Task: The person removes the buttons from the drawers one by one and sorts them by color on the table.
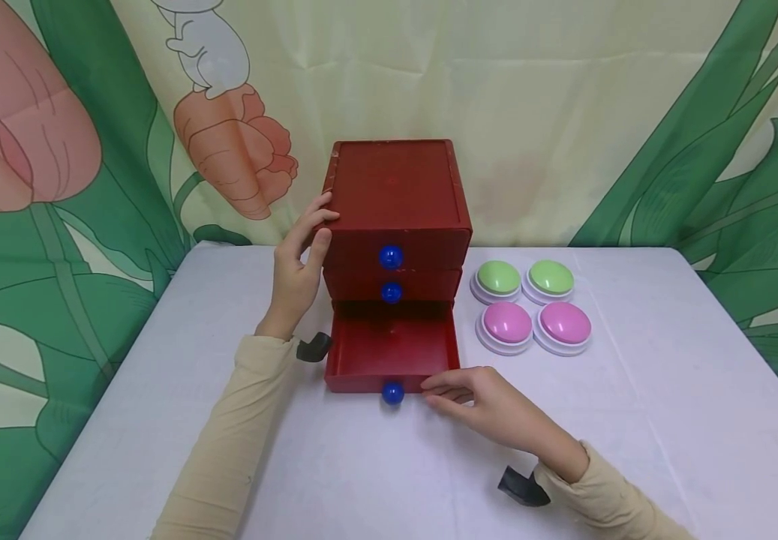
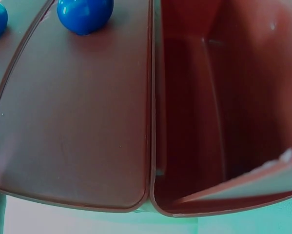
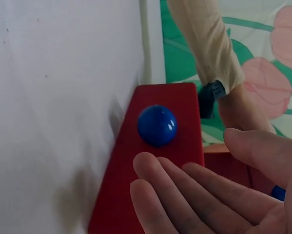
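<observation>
A dark red drawer cabinet [image 1: 395,187] with blue ball knobs stands at the back of the table. Its bottom drawer [image 1: 355,384] is pulled out, with a bare floor inside; the two drawers above are closed. My left hand [image 1: 296,276] rests against the cabinet's left side, fingertips on its upper edge and thumb near the front corner. At the drawer's front right corner is my right hand [image 1: 490,405], fingers extended and holding nothing. In the right wrist view the fingertips lie just short of the bottom drawer's blue knob [image 3: 157,126].
Right of the cabinet sit two green push buttons [image 1: 499,277] and two pink push buttons [image 1: 508,322] on white bases. A white cloth covers the table [image 1: 361,472]. Behind hangs a printed curtain [image 1: 524,112] with plants and a carrot.
</observation>
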`<state>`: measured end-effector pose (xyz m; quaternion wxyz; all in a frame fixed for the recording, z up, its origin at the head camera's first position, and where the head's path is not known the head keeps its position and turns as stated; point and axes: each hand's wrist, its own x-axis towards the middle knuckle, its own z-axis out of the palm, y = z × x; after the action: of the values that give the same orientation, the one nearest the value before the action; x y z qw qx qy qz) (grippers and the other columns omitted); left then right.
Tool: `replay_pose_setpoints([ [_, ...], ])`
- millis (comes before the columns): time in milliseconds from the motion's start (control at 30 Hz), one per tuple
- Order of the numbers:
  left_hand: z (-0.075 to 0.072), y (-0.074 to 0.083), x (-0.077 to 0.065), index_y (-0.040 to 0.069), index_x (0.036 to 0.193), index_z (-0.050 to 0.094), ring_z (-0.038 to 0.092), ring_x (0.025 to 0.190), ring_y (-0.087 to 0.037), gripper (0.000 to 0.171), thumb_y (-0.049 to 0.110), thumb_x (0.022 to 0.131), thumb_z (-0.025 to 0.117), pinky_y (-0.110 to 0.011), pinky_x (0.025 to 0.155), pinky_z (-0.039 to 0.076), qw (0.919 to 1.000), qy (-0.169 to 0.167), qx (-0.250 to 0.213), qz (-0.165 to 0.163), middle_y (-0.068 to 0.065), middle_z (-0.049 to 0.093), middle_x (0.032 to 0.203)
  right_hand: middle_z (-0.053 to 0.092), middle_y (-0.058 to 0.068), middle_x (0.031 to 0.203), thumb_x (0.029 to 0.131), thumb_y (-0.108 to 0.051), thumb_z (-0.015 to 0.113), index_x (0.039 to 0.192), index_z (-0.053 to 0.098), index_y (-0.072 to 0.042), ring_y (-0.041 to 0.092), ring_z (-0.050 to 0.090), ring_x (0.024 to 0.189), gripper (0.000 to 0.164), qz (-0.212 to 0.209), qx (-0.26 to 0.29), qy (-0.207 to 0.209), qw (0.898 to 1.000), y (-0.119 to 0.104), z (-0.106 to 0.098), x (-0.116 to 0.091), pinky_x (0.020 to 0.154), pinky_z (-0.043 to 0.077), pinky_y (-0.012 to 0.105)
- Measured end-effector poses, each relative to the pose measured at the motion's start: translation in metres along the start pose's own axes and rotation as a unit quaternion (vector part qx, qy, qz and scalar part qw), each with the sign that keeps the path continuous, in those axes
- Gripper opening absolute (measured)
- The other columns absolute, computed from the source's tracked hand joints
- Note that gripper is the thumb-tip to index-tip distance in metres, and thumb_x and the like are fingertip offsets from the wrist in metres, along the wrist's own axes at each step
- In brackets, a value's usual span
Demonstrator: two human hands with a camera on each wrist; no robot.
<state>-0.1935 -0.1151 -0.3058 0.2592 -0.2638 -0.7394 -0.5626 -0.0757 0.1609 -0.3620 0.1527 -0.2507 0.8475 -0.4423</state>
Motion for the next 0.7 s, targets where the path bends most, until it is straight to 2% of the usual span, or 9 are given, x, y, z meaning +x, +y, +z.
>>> replay_pose_setpoints([
  [233, 0.000, 0.000, 0.000, -0.005, 0.125, 0.059, 0.043, 0.142, -0.021, 0.027, 0.007, 0.102, 0.051, -0.034, 0.112, 0.042, 1.0000, 0.000, -0.003, 0.005, -0.018, 0.048, 0.149, 0.075, 0.008, 0.105, 0.094, -0.017, 0.068, 0.118, 0.068, 0.001, 0.012, 0.071, 0.093, 0.030, 0.006, 0.025, -0.011, 1.000, 0.003, 0.011, 0.004, 0.083, 0.057, 0.024],
  [467, 0.000, 0.000, 0.000, -0.005, 0.124, 0.059, 0.042, 0.142, -0.022, 0.026, 0.005, 0.101, 0.051, -0.033, 0.112, 0.041, 0.9999, 0.003, -0.006, 0.008, -0.018, 0.048, 0.149, 0.075, 0.013, 0.102, 0.096, -0.016, 0.066, 0.120, 0.066, 0.005, 0.022, 0.073, 0.085, 0.033, 0.013, 0.071, -0.031, 0.997, 0.006, 0.016, 0.009, 0.081, 0.057, 0.022],
  [700, 0.000, 0.000, 0.000, -0.005, 0.124, 0.059, 0.043, 0.141, -0.022, 0.026, 0.006, 0.102, 0.051, -0.034, 0.112, 0.042, 1.0000, 0.003, -0.004, 0.005, -0.017, 0.048, 0.149, 0.075, 0.013, 0.099, 0.097, -0.019, 0.065, 0.119, 0.066, 0.006, 0.023, 0.073, 0.082, 0.033, 0.025, 0.102, -0.046, 0.993, 0.011, 0.021, 0.014, 0.077, 0.058, 0.023],
])
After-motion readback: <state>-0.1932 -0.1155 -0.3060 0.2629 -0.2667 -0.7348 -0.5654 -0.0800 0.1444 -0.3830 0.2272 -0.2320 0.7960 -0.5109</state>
